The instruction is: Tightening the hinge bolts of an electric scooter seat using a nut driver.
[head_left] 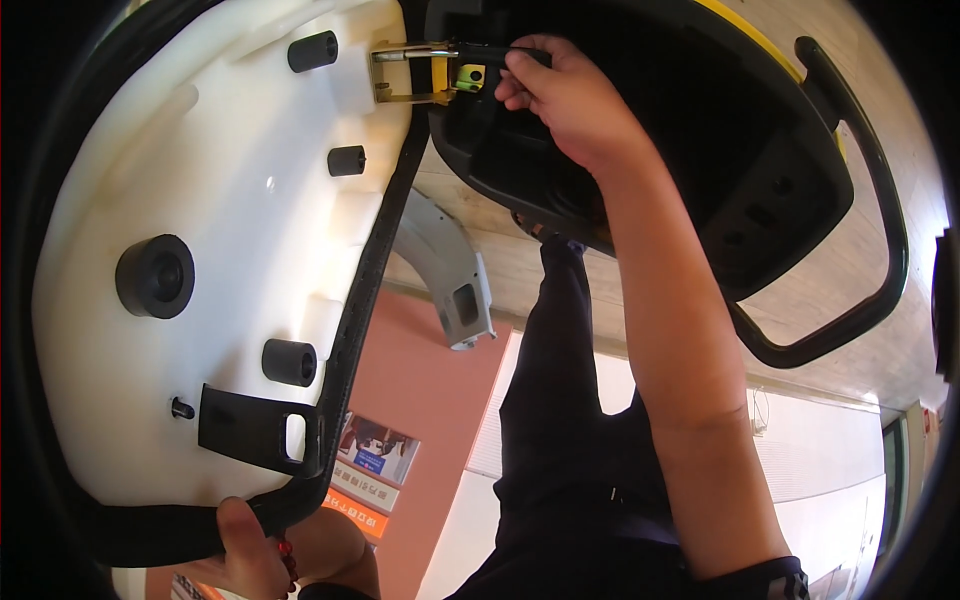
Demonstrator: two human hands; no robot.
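Here we are, both hands busy! Our left hand (pixel 245 550) wraps the black rim (pixel 170 535) of the white-lined shell (pixel 200 220) at its lower corner, thumb over the edge. Our right hand (pixel 565 95) is closed around a black handle (pixel 482 54) at the upper right of the shell, where a metal rod (pixel 418 49) lines up with it and a brass-coloured bracket (pixel 412 98) spans the gap to the dark body (pixel 690 150). Whether handle and rod are one piece, we can't tell.

Now the risks! If our left grip slackens, the shell could swing or sag and load that bracket sideways. If our right hand pushes off line, the handle might slip and knock our knuckles against the metal. And with fingers this close to the joint, any sudden closing could pinch them.

Over to the containers: the shell is a shallow hollow, and standing in it are three small black cylinders (pixel 290 362), one broad black ring (pixel 135 278), and a black plate (pixel 250 430) with a cut-out, set near the rim. The dark body opposite shows a moulded black face, too dim in places to read.
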